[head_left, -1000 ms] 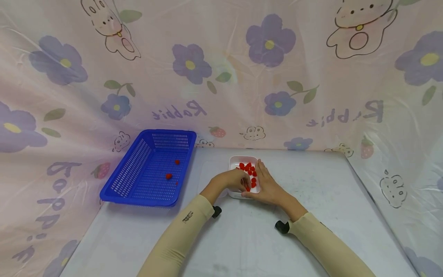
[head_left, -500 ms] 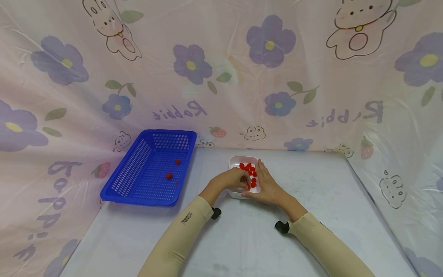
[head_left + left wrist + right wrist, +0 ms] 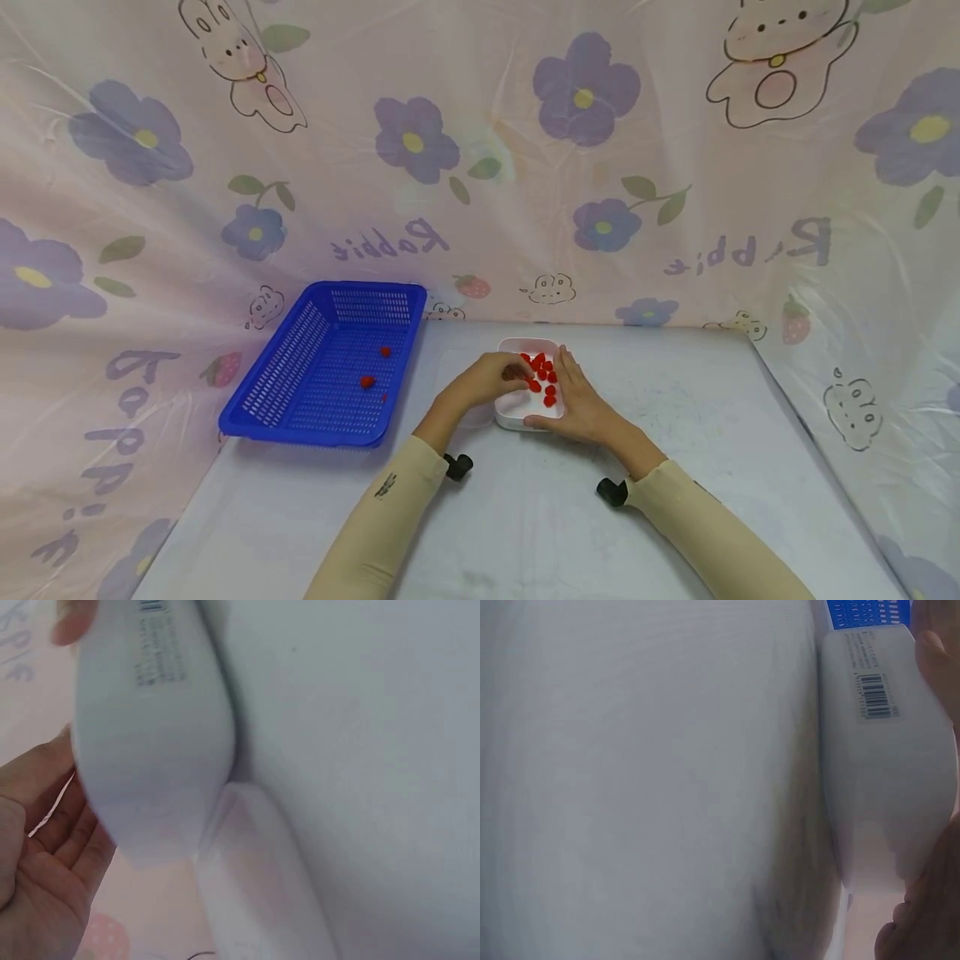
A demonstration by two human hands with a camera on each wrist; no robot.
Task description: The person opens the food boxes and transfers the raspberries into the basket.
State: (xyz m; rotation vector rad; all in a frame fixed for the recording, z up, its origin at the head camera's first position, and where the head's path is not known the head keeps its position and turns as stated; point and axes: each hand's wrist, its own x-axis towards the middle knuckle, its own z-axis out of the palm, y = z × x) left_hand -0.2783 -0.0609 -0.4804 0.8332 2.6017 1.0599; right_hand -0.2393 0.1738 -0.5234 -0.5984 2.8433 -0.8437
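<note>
With my right hand (image 3: 583, 408) gripping the tub (image 3: 513, 405), I'd handle the red berries (image 3: 542, 374) inside it gently, though honestly can't tell whether my left hand (image 3: 489, 379), curled over its left edge, pinches one.

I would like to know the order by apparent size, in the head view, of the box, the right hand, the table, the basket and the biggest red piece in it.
1. Table
2. Basket
3. Box and right hand: too alike to rank
4. Red piece

pink curtain (image 3: 487, 233): flower-and-rabbit print, wrinkled | white table (image 3: 517, 508): faintly smudged
</note>
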